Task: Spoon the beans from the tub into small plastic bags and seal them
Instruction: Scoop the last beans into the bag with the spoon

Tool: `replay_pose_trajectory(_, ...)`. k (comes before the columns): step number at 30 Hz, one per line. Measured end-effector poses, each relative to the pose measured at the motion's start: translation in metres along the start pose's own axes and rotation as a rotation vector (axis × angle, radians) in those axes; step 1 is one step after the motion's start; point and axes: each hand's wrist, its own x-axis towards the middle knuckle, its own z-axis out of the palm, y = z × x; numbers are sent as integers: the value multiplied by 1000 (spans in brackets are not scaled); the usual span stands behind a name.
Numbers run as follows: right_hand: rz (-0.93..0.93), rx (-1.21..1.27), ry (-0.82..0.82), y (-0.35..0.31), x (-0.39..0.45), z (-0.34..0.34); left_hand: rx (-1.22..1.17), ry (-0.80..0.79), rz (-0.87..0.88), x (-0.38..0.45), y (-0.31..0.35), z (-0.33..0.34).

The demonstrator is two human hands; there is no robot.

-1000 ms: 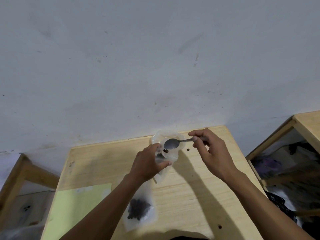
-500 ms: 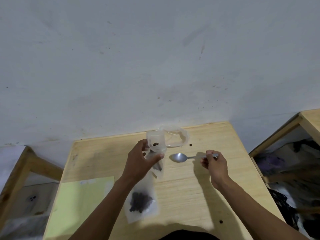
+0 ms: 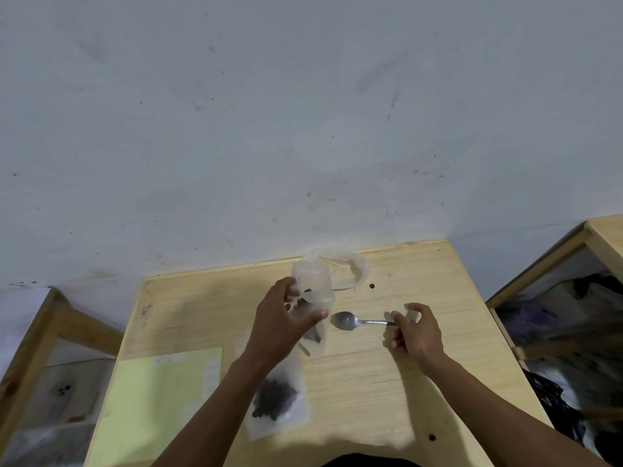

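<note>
My left hand (image 3: pixel 281 326) holds a small clear plastic bag (image 3: pixel 313 288) upright above the wooden table (image 3: pixel 421 372), with its mouth open at the top. A few dark beans sit in the bag's lower part. Behind it, near the table's far edge, stands the clear plastic tub (image 3: pixel 354 269). A metal spoon (image 3: pixel 344 320) lies low on the table to the right of the bag, bowl pointing left. The fingers of my right hand (image 3: pixel 416 332) are curled around the end of its handle. A second bag filled with dark beans (image 3: pixel 276 401) lies flat by my left forearm.
A pale green sheet of paper (image 3: pixel 158 399) covers the table's near left. Single loose beans lie beside the tub (image 3: pixel 372 285) and near the front edge (image 3: pixel 432 437). Wooden frames stand to the left (image 3: pixel 30 335) and right (image 3: pixel 573 244), the right one over dark clutter.
My right hand has brought the spoon down from the bag's mouth and to the right, onto the table. My left hand has lifted the bag slightly toward the tub.
</note>
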Motion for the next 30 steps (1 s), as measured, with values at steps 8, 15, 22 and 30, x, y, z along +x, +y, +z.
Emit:
replay_pose_trajectory(8,-403,-97,-488,-57,-48,32,33,-12,33,3,14,13)
replay_pose_trajectory(15,-411,36,-290,-81,-52,39,-86,38,85,4,22,6)
replay_pose_trajectory(22,-396,-99,-455,-95,-49,31,-137,22,55,16,32,-14)
replay_pose_trajectory(30,-672,-497,-566,-126,-50,31,-13,-78,126,18,44,-19)
